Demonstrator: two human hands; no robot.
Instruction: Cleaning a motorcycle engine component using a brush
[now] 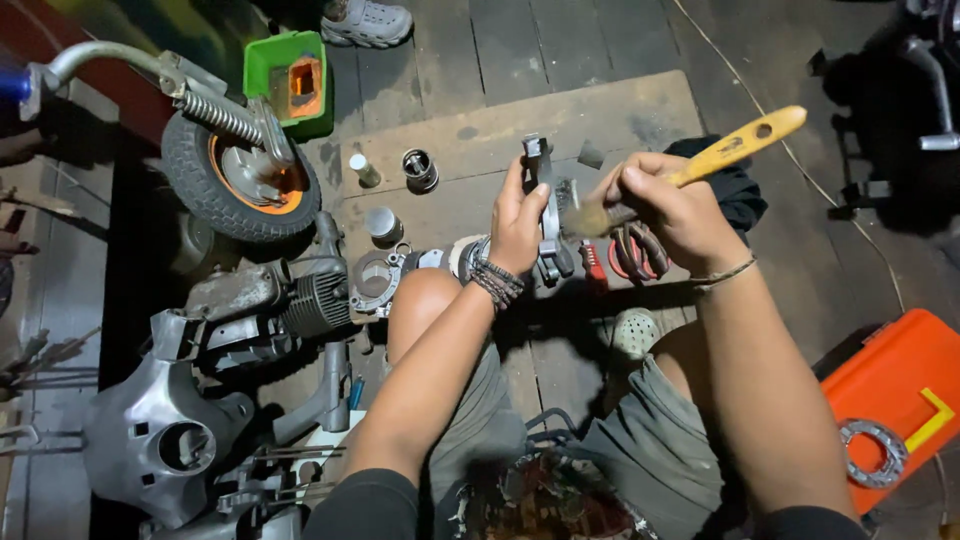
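Fingers first. The left hand (520,222) is wrapped around the middle of a grey metal connecting rod (546,205), thumb on the near side and the other fingers curled behind, so the rod stands almost upright with both ends free of the grip. The lower, heavier end hangs just below the palm; the upper end shows above the fingertips. Held this way, the shank faces the other hand.

The right hand (668,208) is closed on a paintbrush (722,152) low on its yellow wooden handle, close to the ferrule, which I judge gives firm control. The bristles (580,220) meet the rod's side; the handle slants up and away to the right.

Both hands work over a wooden board (640,110) on the plank floor, so anything falling lands there. On the board, beyond the left hand: 1 small white bottle (363,168) and 2 short metal cylinders (419,169).

Farther left lie an engine block (300,300) on its side and a small wheel with an orange rim (235,180). An orange toolbox (900,385), carrying a round gasket, sits near the right knee.
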